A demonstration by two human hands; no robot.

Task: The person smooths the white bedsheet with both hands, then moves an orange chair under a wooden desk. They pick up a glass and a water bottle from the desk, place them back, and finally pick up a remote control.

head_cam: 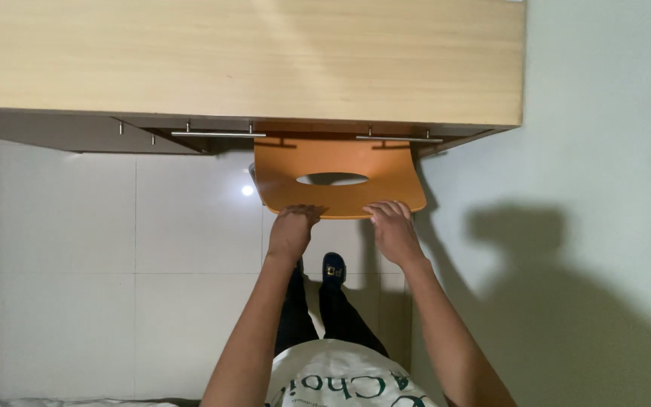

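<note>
Left hand and right hand, both curled over the near top edge of an orange chair back at frame centre, tucked under a wooden desk, where pushing further risks pinched fingers.

The chair back sits just beyond both hands, left hand and right hand on its near edge, the bench beyond, feet below.

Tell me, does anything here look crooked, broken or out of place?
Nothing stands out. The orange chair sits tucked squarely under the wooden desk, its back whole and level. The left hand and right hand both grip its top edge. The tiled floor shows no spill.
</note>
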